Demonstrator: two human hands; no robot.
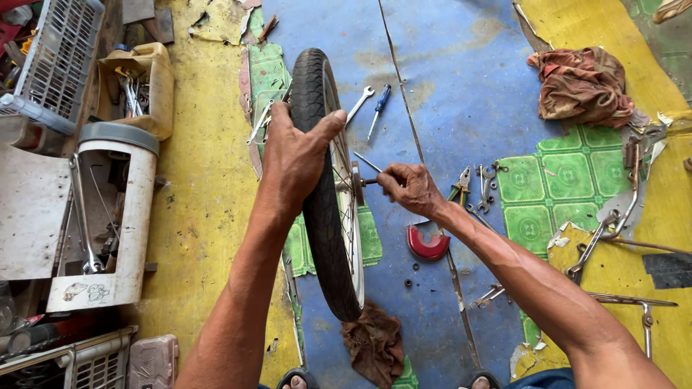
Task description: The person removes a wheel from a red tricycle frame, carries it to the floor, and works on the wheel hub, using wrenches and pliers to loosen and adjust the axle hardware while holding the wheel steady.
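Patchy blue, yellow and green floor [447, 86] lies below an upright bicycle wheel [326, 216]. Left hand [292, 162] grips its tyre; right hand [409, 189] pinches the axle [367, 182], pliers [460, 186] just beside.

On the far right lies a crumpled brown rag [581, 84]. A blue-handled screwdriver [378, 108] and a wrench [360, 103] lie far, pliers [460, 185] in the middle. A white cut container [108, 216] stands left, a red cap [427, 243] near.

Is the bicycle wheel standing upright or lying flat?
Upright: the bicycle wheel stands on edge on the floor, steadied on top by the left hand.
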